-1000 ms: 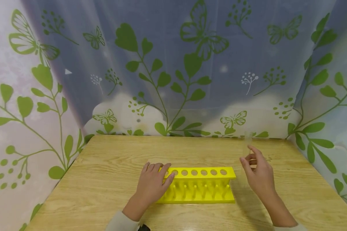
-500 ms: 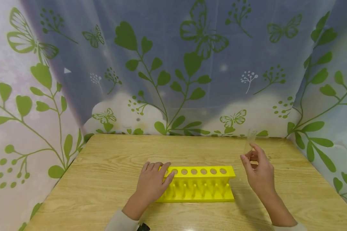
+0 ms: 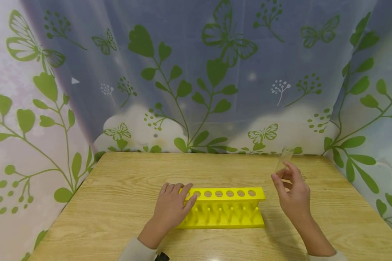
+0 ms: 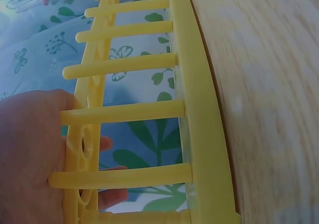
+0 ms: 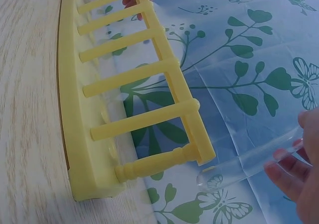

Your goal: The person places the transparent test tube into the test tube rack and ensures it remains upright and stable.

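Note:
A yellow test tube rack (image 3: 230, 225) stands on the wooden table, with a row of round holes along its top bar and pegs below. My left hand (image 3: 172, 206) holds the rack's left end, its fingers over the top bar; in the left wrist view the fingertips (image 4: 113, 198) show behind that bar. To the right of the rack, my right hand (image 3: 294, 194) pinches a clear test tube (image 5: 244, 162) between thumb and fingers. The tube is tilted, its upper end leaning right and away. Its rounded lower end lies close to the rack's right end in the right wrist view.
The wooden table (image 3: 127, 177) reaches back to a curtain (image 3: 196, 90) printed with green leaves and butterflies, and the same print hangs on both sides. A black object (image 3: 162, 256) shows by the left sleeve.
The clear test tube has gone from nearly upright to tilted, its top end moving right. My left hand and the rack have stayed in place.

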A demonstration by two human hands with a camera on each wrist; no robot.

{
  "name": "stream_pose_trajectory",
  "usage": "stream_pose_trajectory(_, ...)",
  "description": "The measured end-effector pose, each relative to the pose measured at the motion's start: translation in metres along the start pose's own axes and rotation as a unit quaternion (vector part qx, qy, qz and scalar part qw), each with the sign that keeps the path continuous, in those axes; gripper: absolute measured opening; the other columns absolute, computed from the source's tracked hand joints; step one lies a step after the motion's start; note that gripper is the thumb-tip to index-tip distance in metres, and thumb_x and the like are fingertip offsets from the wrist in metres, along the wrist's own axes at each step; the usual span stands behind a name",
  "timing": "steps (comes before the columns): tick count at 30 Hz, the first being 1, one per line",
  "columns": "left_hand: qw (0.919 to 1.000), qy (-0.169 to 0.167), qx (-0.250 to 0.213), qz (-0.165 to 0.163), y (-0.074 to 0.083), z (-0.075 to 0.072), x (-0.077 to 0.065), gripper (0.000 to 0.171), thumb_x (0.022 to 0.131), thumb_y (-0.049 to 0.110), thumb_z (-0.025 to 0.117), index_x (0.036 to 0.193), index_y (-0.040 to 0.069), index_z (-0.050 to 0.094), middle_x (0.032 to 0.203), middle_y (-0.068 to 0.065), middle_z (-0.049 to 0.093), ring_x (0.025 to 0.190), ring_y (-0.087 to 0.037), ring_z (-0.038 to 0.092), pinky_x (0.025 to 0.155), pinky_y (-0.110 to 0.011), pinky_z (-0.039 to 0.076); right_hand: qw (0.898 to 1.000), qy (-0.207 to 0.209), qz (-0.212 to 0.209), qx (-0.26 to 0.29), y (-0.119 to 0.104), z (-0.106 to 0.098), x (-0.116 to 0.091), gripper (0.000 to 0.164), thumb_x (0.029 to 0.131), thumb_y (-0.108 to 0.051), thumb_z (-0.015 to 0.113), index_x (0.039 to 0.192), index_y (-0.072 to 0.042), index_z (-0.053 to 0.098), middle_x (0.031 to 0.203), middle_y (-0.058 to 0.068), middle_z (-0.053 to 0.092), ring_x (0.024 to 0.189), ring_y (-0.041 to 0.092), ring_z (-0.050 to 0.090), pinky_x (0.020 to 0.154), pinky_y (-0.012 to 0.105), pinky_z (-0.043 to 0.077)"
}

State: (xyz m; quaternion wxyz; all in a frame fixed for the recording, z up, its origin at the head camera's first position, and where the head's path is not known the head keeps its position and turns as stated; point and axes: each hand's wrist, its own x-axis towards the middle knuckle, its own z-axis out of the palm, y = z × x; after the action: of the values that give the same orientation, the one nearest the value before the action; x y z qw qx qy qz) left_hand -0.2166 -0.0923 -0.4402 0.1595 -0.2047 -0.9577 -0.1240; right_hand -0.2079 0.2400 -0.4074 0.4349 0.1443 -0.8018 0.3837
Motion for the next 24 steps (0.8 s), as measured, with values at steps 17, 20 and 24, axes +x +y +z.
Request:
stream_pose_trajectory(17,0.9998,0.013,0.014,0.010,0.0001,-0.0011,-0.0008,0.045,0.100,0.048,0.047,0.131,0.018,0.059,0.117,-0.008,0.063,0.112,-0.032,0.057,0.106,-0.056,0.034,0.992,0.036,-0.087,0.084,-0.0007,0.0022,0.0018,0.040,0.092,0.002,0.064,0.125,0.015,0.046,0.088,0.013,0.055,0.090,-0.006,0.058,0.081,0.007,0.047)
stream_pose_trajectory(20,0.9998,0.006,0.016,0.011,0.0001,-0.0018,-0.0006,0.045,0.100,0.048,0.046,0.132,0.018,0.058,0.118,-0.009,0.062,0.113,-0.032,0.056,0.106,-0.056,0.033,0.990,0.041,-0.097,0.096,0.0004,0.0025,0.0020,0.042,0.095,-0.008,0.063,0.124,0.016,0.045,0.089,0.013,0.056,0.091,-0.004,0.059,0.081,0.008,0.047)
stream_pose_trajectory(24,0.9996,-0.008,0.025,0.013,-0.0005,-0.0025,-0.0007,0.046,0.101,0.048,0.044,0.134,0.017,0.056,0.120,-0.009,0.061,0.114,-0.032,0.055,0.107,-0.055,0.032,0.987,0.040,-0.105,0.111,0.0006,0.0034,0.0019,0.043,0.096,-0.008,0.062,0.125,0.017,0.043,0.089,0.014,0.056,0.093,-0.001,0.061,0.081,0.009,0.048)
